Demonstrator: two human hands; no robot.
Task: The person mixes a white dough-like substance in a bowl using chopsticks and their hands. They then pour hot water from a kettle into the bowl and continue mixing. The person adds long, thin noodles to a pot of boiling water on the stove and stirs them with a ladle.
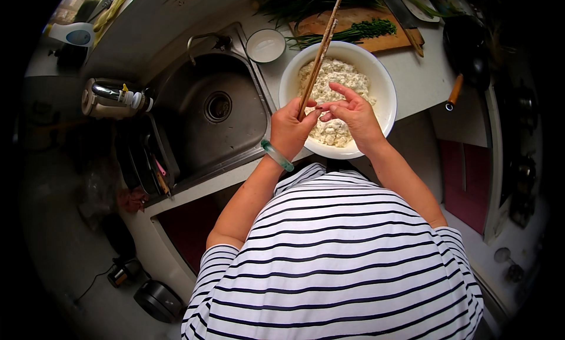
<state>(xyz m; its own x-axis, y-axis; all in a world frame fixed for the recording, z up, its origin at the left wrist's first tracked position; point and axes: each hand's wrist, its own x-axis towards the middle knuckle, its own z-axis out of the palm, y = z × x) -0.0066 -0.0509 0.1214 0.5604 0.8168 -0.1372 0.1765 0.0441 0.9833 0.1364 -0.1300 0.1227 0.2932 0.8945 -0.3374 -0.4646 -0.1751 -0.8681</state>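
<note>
In my left hand is a pair of long wooden chopsticks, tilted up and away, with pale flour stuck near the upper ends. A green bangle circles that wrist. My right hand has its index finger stretched out, while its thumb and other fingers meet the left fingertips beside the chopsticks. Both hands are over a large white bowl, which holds a lumpy, crumbly pale flour mixture. My hands hide part of the mixture.
Left of the bowl lie a metal sink and a small white bowl. Behind it, chopped greens sit on a wooden cutting board, with a knife at its right. A dark pan's wooden handle overhangs the counter edge.
</note>
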